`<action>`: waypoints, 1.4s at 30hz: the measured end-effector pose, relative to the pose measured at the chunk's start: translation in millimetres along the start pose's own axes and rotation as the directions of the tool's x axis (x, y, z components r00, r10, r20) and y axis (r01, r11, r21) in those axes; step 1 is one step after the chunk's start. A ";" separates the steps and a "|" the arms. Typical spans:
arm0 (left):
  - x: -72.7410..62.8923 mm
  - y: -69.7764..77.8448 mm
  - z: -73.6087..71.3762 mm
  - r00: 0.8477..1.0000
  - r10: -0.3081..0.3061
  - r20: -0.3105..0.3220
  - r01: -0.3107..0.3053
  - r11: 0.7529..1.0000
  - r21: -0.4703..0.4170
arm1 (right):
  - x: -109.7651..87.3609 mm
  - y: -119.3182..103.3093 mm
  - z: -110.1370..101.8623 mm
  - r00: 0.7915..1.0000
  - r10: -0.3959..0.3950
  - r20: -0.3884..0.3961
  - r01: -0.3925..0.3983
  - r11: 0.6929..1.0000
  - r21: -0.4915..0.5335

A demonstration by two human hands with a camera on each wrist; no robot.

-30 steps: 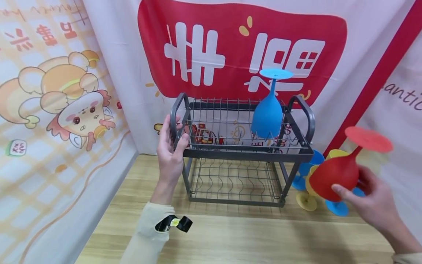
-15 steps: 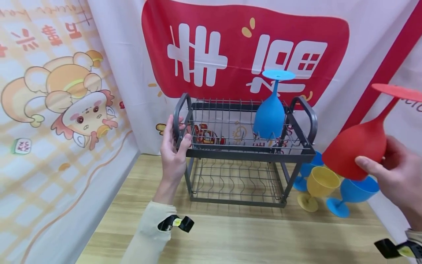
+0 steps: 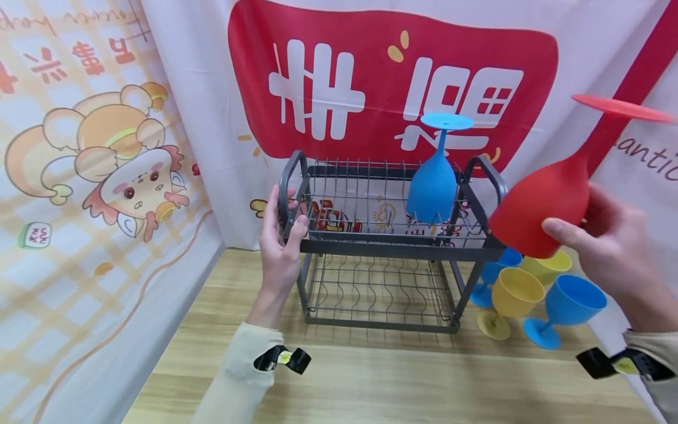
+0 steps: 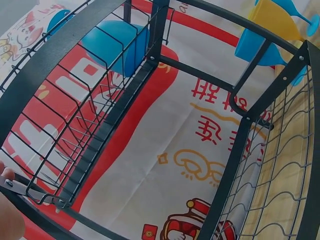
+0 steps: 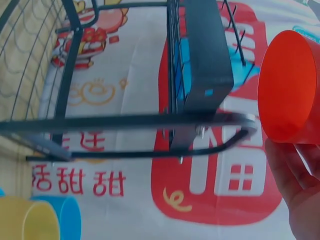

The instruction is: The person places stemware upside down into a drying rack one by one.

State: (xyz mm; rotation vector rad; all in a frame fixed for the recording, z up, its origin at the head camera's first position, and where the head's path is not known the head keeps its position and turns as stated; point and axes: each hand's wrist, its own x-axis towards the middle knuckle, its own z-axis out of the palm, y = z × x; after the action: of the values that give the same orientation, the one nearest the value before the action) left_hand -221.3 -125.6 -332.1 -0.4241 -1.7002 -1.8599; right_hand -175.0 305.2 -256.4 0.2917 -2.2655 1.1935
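Observation:
My right hand (image 3: 609,241) grips a red goblet (image 3: 545,206) by its bowl, tilted with the foot up and the mouth facing down and left. In the right wrist view the open mouth of the red goblet (image 5: 287,87) shows, fingers beneath it. My left hand (image 3: 281,247) grips the left side of a dark two-tier dish rack (image 3: 392,250), thumb on the front frame and fingers behind the handle. On the rack's top tier, toward the right, a blue goblet (image 3: 431,188) stands upside down. The left wrist view shows the blue goblet (image 4: 117,45) through the wires.
Right of the rack, several goblets stand upright on the wooden table (image 3: 371,377): a front yellow goblet (image 3: 516,294), a front blue goblet (image 3: 574,300), a rear yellow goblet (image 3: 551,265) and a rear blue goblet (image 3: 492,271). A printed cloth (image 3: 190,118) hangs behind and at the left.
My right hand has lifted the red goblet from over the standing goblets, first swinging right, then back left toward the rack's right handle. The left hand keeps its hold on the rack.

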 end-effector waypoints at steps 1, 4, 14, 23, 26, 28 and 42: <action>-0.1 -0.3 0.1 1.000 0.000 0.001 0.000 1.000 0.001 | 2.1 -2.9 3.0 1.000 0.001 0.012 -0.001 1.000 0.004; -0.2 -1.2 0.1 1.000 0.007 0.004 -0.007 1.000 -0.009 | 8.6 -11.7 12.2 0.999 0.004 0.048 -0.004 1.000 -0.002; -0.7 -3.9 1.6 1.000 0.019 0.004 -0.019 1.000 -0.013 | 32.0 -42.5 56.0 0.987 0.007 0.160 -0.016 0.998 0.053; -0.4 -4.5 2.2 1.000 0.012 -0.002 -0.012 1.000 -0.002 | 48.9 -69.1 100.2 0.973 0.019 0.230 -0.039 0.996 0.085; -0.5 -4.2 2.1 1.000 0.010 -0.006 -0.010 1.000 0.009 | 53.3 -78.7 112.5 0.968 0.021 0.249 -0.037 0.998 0.059; -0.5 -4.0 2.3 1.000 0.010 -0.004 -0.010 1.000 0.010 | 56.2 -85.0 120.5 0.966 0.028 0.258 -0.041 0.998 0.047; -0.9 -6.1 2.9 1.000 0.016 -0.013 -0.015 0.999 0.039 | 81.1 -109.3 173.7 0.932 0.174 0.319 -0.170 0.985 -0.040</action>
State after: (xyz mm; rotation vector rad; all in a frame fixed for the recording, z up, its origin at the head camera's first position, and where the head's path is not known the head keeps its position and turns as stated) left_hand -224.7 -122.5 -337.1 -0.4076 -1.7167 -1.8121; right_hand -259.3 105.9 -213.0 0.3076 -2.6260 1.2983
